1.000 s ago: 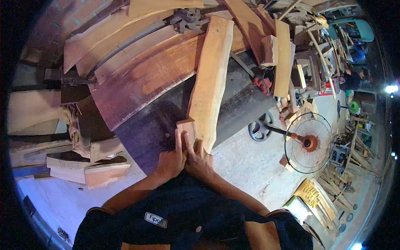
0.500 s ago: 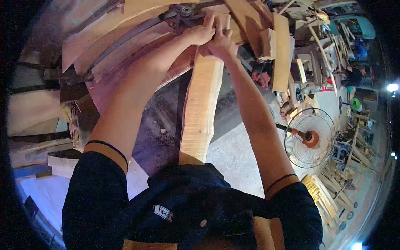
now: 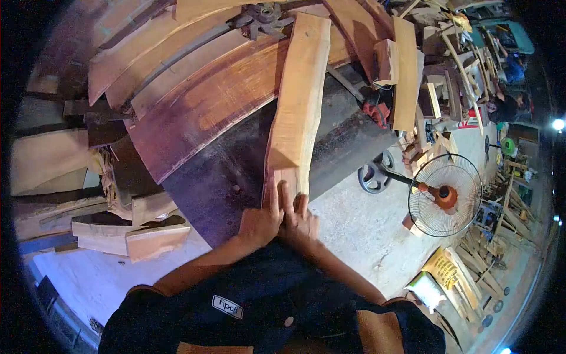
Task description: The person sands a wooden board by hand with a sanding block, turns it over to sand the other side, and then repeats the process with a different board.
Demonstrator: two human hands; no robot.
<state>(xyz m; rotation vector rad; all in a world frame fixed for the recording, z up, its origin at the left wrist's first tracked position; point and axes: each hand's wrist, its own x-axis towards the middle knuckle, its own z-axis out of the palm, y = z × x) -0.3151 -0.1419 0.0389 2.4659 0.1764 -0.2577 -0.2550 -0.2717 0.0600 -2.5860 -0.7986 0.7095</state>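
A long pale wooden plank [image 3: 295,100] lies lengthwise in front of me, over a dark flat tabletop [image 3: 230,171]. Its edges are slightly wavy and its near end comes close to my body. My left hand [image 3: 263,223] grips the left side of that near end, a finger stretched along the top face. Beside it, my right hand [image 3: 302,223] holds the right side of the same end, fingers spread over the wood. The thumbs and the underside of the plank are hidden.
A wide reddish board [image 3: 218,106] lies across the table's far left. A dark metal handwheel [image 3: 265,20] sits behind it. Right of the table stand a fan [image 3: 445,194] and a spoked wheel [image 3: 375,174]. Wood offcuts [image 3: 156,236] lie at left; a yellow sack [image 3: 442,268] stands lower right.
Both hands have come back from the plank's far end to its near end, close to my body. The far part of the plank and the reddish board are now uncovered.
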